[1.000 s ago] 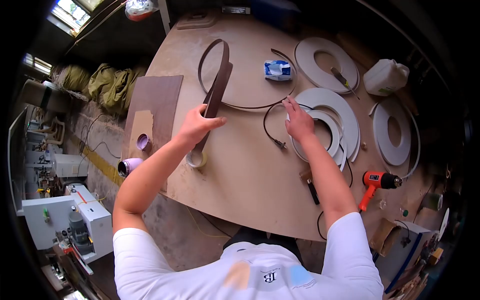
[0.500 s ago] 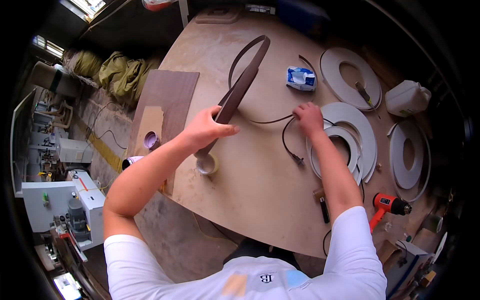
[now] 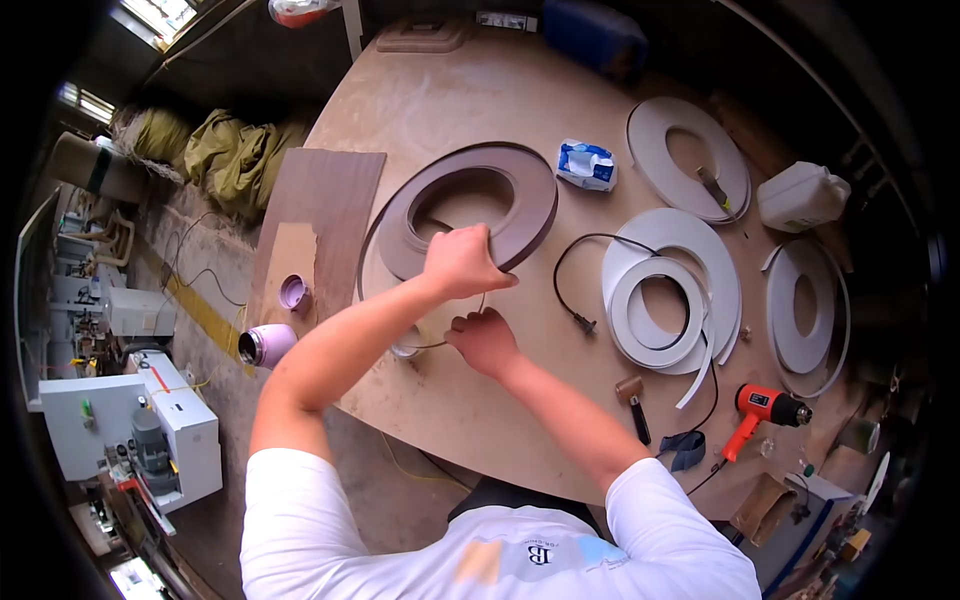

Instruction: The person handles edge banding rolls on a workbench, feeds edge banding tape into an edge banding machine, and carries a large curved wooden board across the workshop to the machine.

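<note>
A brown coil of edge banding lies nearly flat over the middle of the table. My left hand is closed on its near side, thumb toward the right. Just below, my right hand pinches the loose end of the same brown banding, a thin strip showing on both sides of the fingers. A loose turn of banding bows out past the coil's left edge. Partly hidden behind my left forearm is a roll of tape.
Rolls of white edge banding lie at right, with a black power cord beside them. An orange heat gun, a hammer and a white jug are farther right. A blue-white packet sits behind; a purple flask stands left.
The brown coil has gone from tilted on edge to nearly flat, facing up. My right hand has moved left and nearer, from beside the white rolls to just below my left hand.
</note>
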### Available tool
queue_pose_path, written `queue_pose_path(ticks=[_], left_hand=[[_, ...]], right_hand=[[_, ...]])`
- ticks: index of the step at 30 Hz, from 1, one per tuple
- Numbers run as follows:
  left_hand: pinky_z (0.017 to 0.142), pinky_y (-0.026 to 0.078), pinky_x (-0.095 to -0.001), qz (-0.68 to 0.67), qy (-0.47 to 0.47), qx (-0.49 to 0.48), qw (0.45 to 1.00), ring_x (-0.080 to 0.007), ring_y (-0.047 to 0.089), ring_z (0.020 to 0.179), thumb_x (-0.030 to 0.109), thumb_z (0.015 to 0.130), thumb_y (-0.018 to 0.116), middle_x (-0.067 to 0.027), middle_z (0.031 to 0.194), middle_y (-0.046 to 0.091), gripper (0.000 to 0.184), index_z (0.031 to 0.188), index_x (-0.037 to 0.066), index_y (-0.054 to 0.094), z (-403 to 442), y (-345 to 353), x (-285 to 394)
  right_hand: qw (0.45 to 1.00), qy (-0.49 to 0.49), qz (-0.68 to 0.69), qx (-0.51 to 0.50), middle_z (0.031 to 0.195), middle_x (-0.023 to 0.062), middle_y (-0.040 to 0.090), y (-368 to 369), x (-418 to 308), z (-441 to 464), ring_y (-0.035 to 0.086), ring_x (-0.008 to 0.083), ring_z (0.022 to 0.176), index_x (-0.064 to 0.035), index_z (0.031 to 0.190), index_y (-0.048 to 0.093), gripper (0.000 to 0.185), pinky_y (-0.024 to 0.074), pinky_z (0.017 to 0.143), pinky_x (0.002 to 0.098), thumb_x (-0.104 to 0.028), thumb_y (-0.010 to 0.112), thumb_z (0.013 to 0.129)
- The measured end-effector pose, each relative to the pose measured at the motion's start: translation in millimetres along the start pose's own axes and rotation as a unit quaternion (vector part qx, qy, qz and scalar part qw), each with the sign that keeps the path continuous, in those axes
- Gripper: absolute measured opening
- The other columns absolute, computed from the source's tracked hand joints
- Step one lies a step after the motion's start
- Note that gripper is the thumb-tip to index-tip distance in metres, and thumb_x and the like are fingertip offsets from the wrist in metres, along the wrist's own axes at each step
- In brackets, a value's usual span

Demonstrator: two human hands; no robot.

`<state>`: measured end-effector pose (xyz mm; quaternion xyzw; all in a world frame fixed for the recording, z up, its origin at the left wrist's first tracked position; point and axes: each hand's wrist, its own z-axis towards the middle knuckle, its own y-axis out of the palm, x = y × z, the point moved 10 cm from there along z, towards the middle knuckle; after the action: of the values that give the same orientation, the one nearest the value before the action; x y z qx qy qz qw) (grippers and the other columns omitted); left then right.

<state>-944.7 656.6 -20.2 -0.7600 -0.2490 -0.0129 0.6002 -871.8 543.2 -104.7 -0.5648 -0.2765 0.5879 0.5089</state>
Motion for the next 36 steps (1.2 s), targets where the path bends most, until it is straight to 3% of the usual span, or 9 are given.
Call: queue_pose_path(ticks=[4, 11, 18, 21, 24, 26, 30, 33, 36], left_hand=[[0.092, 0.043, -0.0423, 0.025, -0.003, 0.029, 0.999, -0.0312, 0.064, 0.104, 0.052, 0.060, 0.085, -0.0168, 0.105, 0.069, 0.071, 0.104, 0.002, 0.061, 23, 49, -14], [0.094, 0.042, -0.0408, 0.063, 0.016, 0.114, 0.991, -0.0312, 0.063, 0.106, 0.053, 0.060, 0.087, -0.0135, 0.105, 0.069, 0.073, 0.107, 0.004, 0.061, 58, 73, -53], [0.106, 0.038, -0.0451, 0.053, 0.052, 0.130, 0.989, -0.0311, 0.045, 0.131, 0.052, 0.068, 0.086, -0.0137, 0.144, 0.047, 0.083, 0.128, 0.001, 0.058, 70, 77, -68], [0.102, 0.041, -0.0437, 0.049, 0.118, 0.262, 0.956, -0.0312, 0.051, 0.126, 0.044, 0.080, 0.080, -0.0123, 0.137, 0.056, 0.065, 0.127, 0.004, 0.060, 34, 38, -59], [0.094, 0.044, -0.0419, -0.079, 0.211, 0.156, 0.962, -0.0311, 0.058, 0.111, 0.033, 0.088, 0.074, -0.0101, 0.117, 0.065, 0.041, 0.121, 0.009, 0.065, -10, 40, -46], [0.085, 0.045, -0.0399, -0.137, 0.247, 0.059, 0.957, -0.0283, 0.061, 0.096, 0.028, 0.090, 0.072, -0.0056, 0.094, 0.067, 0.023, 0.108, 0.013, 0.070, -45, 58, -39], [0.080, 0.044, -0.0360, -0.044, 0.306, 0.028, 0.951, -0.0230, 0.060, 0.087, 0.028, 0.088, 0.072, -0.0007, 0.085, 0.064, 0.015, 0.096, 0.015, 0.070, -80, 87, -47], [0.079, 0.045, -0.0352, -0.053, 0.319, 0.077, 0.943, -0.0215, 0.059, 0.083, 0.024, 0.087, 0.074, 0.0011, 0.081, 0.062, 0.011, 0.092, 0.015, 0.070, -93, 76, -58], [0.079, 0.046, -0.0364, -0.093, 0.305, 0.090, 0.944, -0.0216, 0.058, 0.082, 0.022, 0.086, 0.074, 0.0011, 0.081, 0.061, 0.009, 0.089, 0.014, 0.071, -89, 67, -69]], right_hand=[[0.997, 0.053, 0.056, -0.001, 0.084, 0.0037, 0.064, 10, 8, -30, 0.066, 0.0253, 0.076, -0.0158, 0.087, 0.068, 0.008, 0.0514, 0.064, 0.0421, -0.015, 0.063, 0.081], [0.988, 0.120, 0.090, 0.027, 0.082, 0.0070, 0.062, -12, 29, -62, 0.066, 0.0290, 0.072, -0.0141, 0.087, 0.068, 0.008, 0.0519, 0.059, 0.0441, -0.014, 0.062, 0.081], [0.989, 0.115, -0.037, 0.080, 0.077, 0.0055, 0.061, -51, 83, -17, 0.065, 0.0277, 0.073, -0.0158, 0.080, 0.068, 0.006, 0.0515, 0.061, 0.0426, -0.012, 0.064, 0.078], [0.986, 0.109, -0.045, 0.116, 0.076, 0.0044, 0.062, -76, 103, -6, 0.065, 0.0275, 0.072, -0.0158, 0.079, 0.068, 0.006, 0.0512, 0.060, 0.0422, -0.012, 0.064, 0.078], [0.985, 0.108, -0.050, 0.121, 0.077, 0.0030, 0.063, -99, 101, -1, 0.066, 0.0274, 0.073, -0.0156, 0.079, 0.068, 0.006, 0.0518, 0.062, 0.0414, -0.013, 0.064, 0.078], [0.990, 0.125, -0.047, 0.034, 0.078, 0.0017, 0.064, -92, 94, -3, 0.067, 0.0265, 0.076, -0.0158, 0.079, 0.070, 0.006, 0.0519, 0.063, 0.0408, -0.019, 0.065, 0.081], [0.983, 0.126, -0.023, -0.129, 0.080, 0.0005, 0.067, -84, 75, -17, 0.067, 0.0242, 0.076, -0.0154, 0.079, 0.072, 0.023, 0.0515, 0.062, 0.0390, -0.037, 0.070, 0.086], [0.960, 0.204, -0.051, -0.184, 0.080, 0.0010, 0.068, -81, 139, -41, 0.067, 0.0251, 0.073, -0.0147, 0.077, 0.072, 0.036, 0.0517, 0.061, 0.0395, -0.049, 0.071, 0.085], [0.967, 0.178, -0.050, -0.177, 0.080, 0.0032, 0.069, -105, 120, -46, 0.067, 0.0247, 0.075, -0.0122, 0.075, 0.072, 0.038, 0.0522, 0.064, 0.0388, -0.050, 0.073, 0.082]])
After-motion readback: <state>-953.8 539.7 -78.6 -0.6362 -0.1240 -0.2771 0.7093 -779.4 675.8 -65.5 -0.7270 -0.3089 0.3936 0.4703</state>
